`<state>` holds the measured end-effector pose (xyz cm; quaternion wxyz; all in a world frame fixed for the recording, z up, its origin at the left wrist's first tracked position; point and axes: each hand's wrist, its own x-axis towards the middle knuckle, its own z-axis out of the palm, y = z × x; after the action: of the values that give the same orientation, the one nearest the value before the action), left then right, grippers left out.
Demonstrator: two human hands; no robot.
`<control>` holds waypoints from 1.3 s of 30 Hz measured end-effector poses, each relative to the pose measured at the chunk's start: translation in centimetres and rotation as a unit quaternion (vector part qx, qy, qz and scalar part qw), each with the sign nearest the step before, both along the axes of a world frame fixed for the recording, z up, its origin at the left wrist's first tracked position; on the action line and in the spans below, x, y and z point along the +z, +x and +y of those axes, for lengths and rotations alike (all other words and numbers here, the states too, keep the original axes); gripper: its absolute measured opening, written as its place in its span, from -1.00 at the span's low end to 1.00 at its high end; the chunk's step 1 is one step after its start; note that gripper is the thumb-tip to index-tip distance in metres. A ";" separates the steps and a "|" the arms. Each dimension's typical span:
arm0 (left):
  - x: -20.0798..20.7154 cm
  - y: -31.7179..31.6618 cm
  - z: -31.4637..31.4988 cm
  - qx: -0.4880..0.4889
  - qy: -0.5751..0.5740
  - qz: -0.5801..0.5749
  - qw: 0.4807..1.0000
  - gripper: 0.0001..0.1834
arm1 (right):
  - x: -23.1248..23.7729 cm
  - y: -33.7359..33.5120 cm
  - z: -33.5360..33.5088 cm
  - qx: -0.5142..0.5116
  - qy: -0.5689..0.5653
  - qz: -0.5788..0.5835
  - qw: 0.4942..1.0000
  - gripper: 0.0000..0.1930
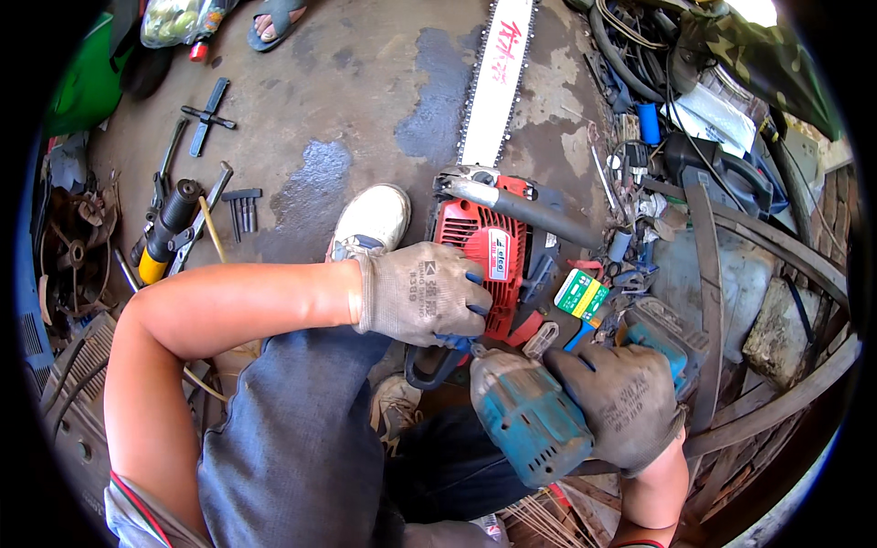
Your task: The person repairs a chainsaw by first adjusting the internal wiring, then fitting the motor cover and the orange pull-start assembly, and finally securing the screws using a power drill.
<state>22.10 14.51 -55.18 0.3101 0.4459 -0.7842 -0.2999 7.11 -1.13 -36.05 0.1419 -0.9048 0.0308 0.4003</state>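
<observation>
A red chainsaw (473, 233) lies on the floor with its white guide bar (496, 87) stretching away from me. My left hand (422, 294), in a grey work glove, rests closed against the chainsaw's near left side. Its fingers curl beside the nose of an impact driver, and what they hold is hidden. My right hand (626, 397), gloved too, is wrapped round the handle of the teal impact driver (534, 416). The driver's nose points up and left, close to my left fingertips. A teal battery pack (674, 347) shows beyond my right hand.
Tools lie at left: a cross-shaped wrench (208, 119), a black-and-yellow tool (169, 233) and a hex key set (242, 210). At right are a green-and-yellow box (581, 294), a blue cylinder (649, 123), cables and curved metal strips (708, 274). Another person's sandalled foot (272, 23) is far left.
</observation>
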 end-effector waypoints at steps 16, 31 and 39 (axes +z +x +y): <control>-1.6 -7.1 -4.3 0.182 0.018 -0.012 0.983 0.10 | -1.5 -11.8 2.3 -0.190 -0.077 -0.017 0.979 -0.48; -2.1 -6.2 -3.9 0.172 0.028 0.002 0.985 -0.05 | -5.6 -11.5 1.2 -0.251 -0.013 -0.045 0.967 -0.68; -2.6 -6.5 -4.5 0.084 -0.008 0.000 0.996 -0.59 | -4.6 -8.3 0.2 -0.228 -0.024 0.011 0.973 -0.81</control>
<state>15.59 9.99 -57.76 0.3376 0.5081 -0.7461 -0.2667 -1.24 -0.94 -40.65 0.2078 -0.8725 0.2477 0.3664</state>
